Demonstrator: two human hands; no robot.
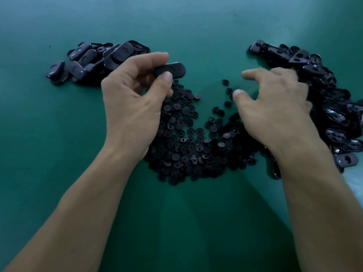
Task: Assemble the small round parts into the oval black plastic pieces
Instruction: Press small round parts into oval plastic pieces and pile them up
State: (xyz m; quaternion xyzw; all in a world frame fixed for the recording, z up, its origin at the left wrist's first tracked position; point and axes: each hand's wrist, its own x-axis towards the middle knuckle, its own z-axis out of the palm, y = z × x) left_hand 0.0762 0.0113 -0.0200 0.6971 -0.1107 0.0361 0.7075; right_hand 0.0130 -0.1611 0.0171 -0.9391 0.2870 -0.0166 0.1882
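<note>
My left hand point(135, 99) pinches one oval black plastic piece point(174, 69) between thumb and fingers, holding it above the far left edge of a heap of small round black parts point(188, 142). My right hand point(275, 107) hovers over the right side of that heap with its fingers loosely spread and nothing in it; it looks motion-blurred. A few stray round parts point(227, 91) lie just off its thumb tip.
A pile of oval black pieces point(88, 59) lies at the back left on the green table point(59, 154). A longer pile of oval pieces with holes point(324, 91) runs down the right side, partly behind my right hand.
</note>
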